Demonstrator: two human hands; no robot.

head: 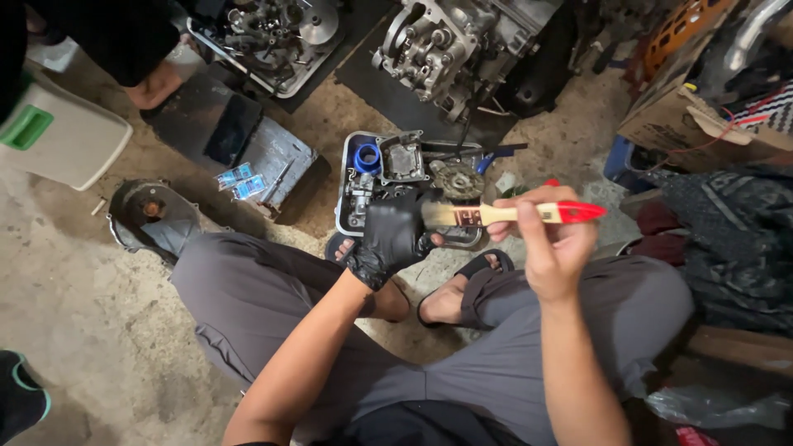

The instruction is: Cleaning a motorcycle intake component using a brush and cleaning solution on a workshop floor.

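The right hand's (555, 248) fingers (529, 225) are gripping a wooden paintbrush with a red handle tip (516, 214), held level above the metal tray of engine parts (396, 177). The black-gloved left hand's (390, 238) fingers (417, 216) are curling around its pale bristles.

A dusty concrete floor (99, 314) is carrying everything here. A metal tray (345, 186) of engine parts is sitting on it by the sandalled feet (450, 301), with a round engine cover (153, 219) and a dark metal block (248, 149) lying near. An engine (438, 49) is resting on a black mat (388, 91) beyond.
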